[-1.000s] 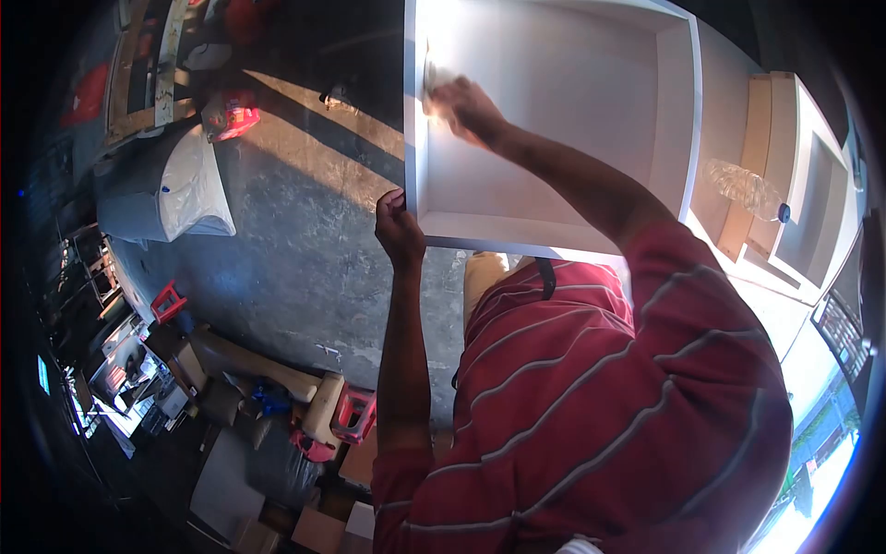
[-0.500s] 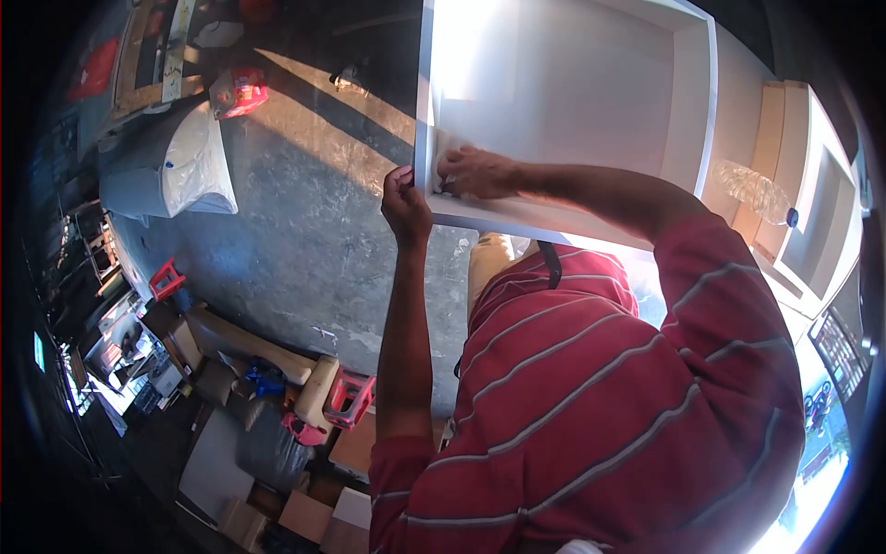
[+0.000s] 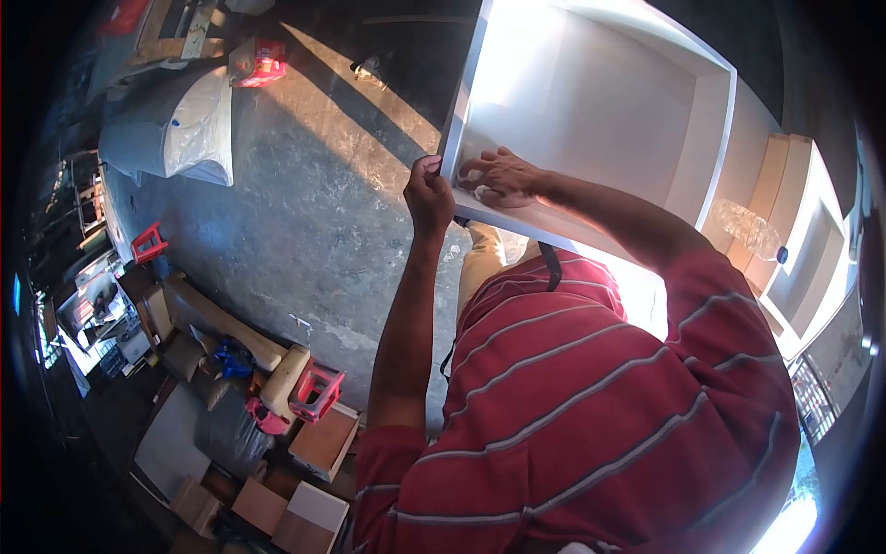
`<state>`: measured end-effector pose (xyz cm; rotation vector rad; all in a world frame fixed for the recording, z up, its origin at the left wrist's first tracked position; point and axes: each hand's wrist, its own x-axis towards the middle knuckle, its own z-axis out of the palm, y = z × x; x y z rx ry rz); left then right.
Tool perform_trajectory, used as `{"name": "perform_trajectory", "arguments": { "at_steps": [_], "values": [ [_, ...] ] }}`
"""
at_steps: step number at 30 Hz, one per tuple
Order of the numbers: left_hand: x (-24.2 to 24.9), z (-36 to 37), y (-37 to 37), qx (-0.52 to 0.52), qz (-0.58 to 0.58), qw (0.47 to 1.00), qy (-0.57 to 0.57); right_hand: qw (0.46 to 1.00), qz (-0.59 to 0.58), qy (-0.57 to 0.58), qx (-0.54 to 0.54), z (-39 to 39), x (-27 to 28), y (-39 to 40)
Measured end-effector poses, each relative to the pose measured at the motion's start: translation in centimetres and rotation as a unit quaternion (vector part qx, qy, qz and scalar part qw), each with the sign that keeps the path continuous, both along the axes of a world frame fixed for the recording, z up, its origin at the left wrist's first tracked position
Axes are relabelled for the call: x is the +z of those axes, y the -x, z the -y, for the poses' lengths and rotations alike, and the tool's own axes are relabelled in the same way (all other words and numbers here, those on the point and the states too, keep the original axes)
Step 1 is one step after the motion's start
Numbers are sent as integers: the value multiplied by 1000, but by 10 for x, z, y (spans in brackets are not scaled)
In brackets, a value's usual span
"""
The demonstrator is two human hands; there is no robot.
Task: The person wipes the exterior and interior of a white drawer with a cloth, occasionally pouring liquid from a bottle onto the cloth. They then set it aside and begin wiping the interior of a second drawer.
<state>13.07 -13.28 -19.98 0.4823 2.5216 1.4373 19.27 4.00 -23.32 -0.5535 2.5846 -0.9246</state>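
Observation:
A white, open-topped wooden box point(image 3: 591, 120), like a drawer or cabinet carcass, stands in front of my body. My left hand point(image 3: 430, 196) is closed at its near left corner, thumb and fingers pinching the outer edge of the side panel. Inside that same corner, my right hand point(image 3: 503, 178) reaches down with bent fingers against the inner wall. A small whitish thing, perhaps a crumpled cloth, shows under its fingers, mostly hidden by the hand.
To the right, a clear plastic bottle point(image 3: 749, 231) lies beside another white wooden frame point(image 3: 812, 249). Concrete floor point(image 3: 305, 185) stretches left, with a plastic-wrapped piece point(image 3: 171, 129) and a red bag point(image 3: 258, 63). Lower left are a red stool point(image 3: 317, 390) and wooden boards point(image 3: 314, 506).
The view has shifted, so the box sits farther right. My right hand's fingers have spread a little within the corner, showing more of the whitish thing. My left hand stays at the edge.

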Motion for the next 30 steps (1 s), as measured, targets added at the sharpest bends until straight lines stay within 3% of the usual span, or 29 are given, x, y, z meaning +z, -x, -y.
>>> {"name": "perform_trajectory", "arguments": {
  "at_steps": [3,5,6,7,10,14,16,20,22,23,25,26,27,29,30],
  "values": [
    [1,-1,-1,5,18,1000,3,996,22,86,-31,-7,-1,-7],
    [0,0,0,4,13,1000,1,981,157,74,-90,-11,7,-11],
    [-1,0,-1,-2,11,1000,-1,990,62,70,-107,-7,-6,-15],
    [-2,1,-1,0,11,1000,-2,990,63,68,-105,-1,-11,-16],
    [-8,0,1,-7,-3,1000,-26,988,-84,76,-102,11,-21,-10],
    [-8,2,-1,-3,11,1000,-21,993,-78,61,-71,-14,-20,-17],
    [-8,0,1,5,19,1000,-20,998,-28,48,6,-36,-24,-24],
    [-7,1,-1,7,28,999,-30,995,-43,85,-2,-34,-22,-27],
    [-6,-1,-2,15,35,999,-29,947,148,247,-140,-23,-23,-17],
    [-4,-1,-2,18,39,999,-26,949,149,243,-134,-20,-30,-17],
    [-2,-1,-2,23,42,999,-24,808,128,502,-281,-12,-40,-19],
    [-3,0,-2,23,41,999,-20,872,32,386,-299,-10,-37,-24],
    [-3,-1,-3,23,41,999,-16,873,32,386,-297,-9,-39,-24],
    [-5,-1,-2,26,41,999,-18,969,-60,134,-198,-4,-43,-24],
    [-5,-1,-3,27,42,999,-18,982,-115,29,-149,3,-24,-19]
  ]
}}
